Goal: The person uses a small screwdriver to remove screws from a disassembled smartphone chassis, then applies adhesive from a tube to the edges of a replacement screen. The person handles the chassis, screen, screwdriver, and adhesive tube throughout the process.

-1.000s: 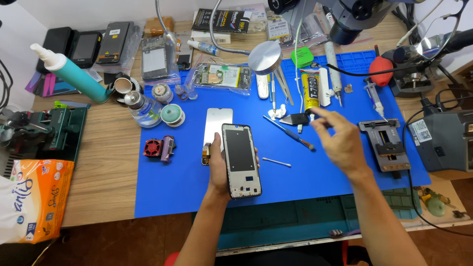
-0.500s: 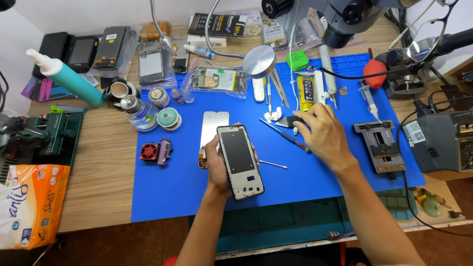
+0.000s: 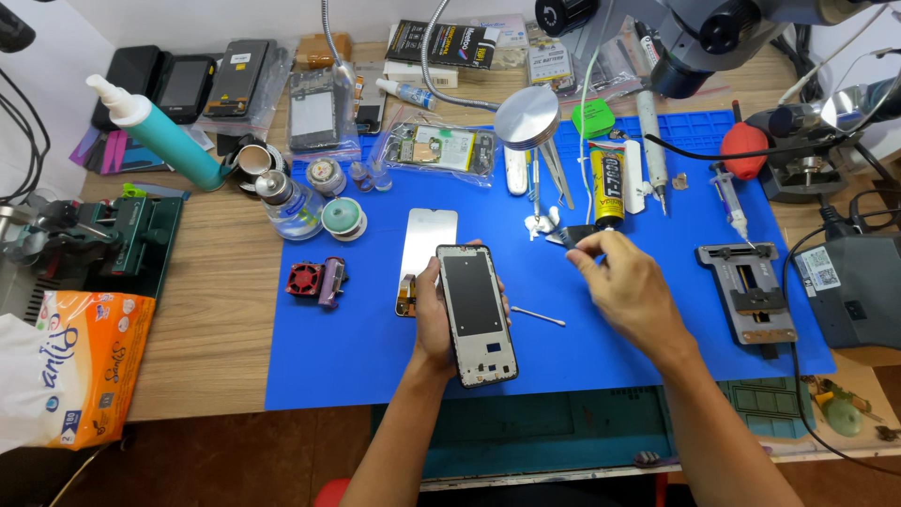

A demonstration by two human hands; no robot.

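Note:
My left hand [image 3: 434, 324] grips a dark phone frame [image 3: 477, 314], holding it face up over the blue mat [image 3: 657, 347]. A detached silver screen panel [image 3: 428, 246] lies on the mat just behind it, beside my fingers. My right hand [image 3: 631, 293] hovers to the right of the phone. Its thumb and fingers are pinched on a small dark tool [image 3: 569, 240] right below the black tip of a yellow glue tube [image 3: 608, 185]. A cotton swab [image 3: 539, 316] lies on the mat between my two hands.
A small red fan [image 3: 305, 279] and jars sit left of the panel. A metal clamp fixture [image 3: 748, 292] stands at the right and a teal bottle [image 3: 176, 143] at the back left. An orange tissue pack [image 3: 80, 366] lies at the left edge. Tweezers, phones and a microscope crowd the back.
My right hand has drifted slightly left and nearer, still pinching the small dark tool. My left hand keeps the phone frame in about the same place.

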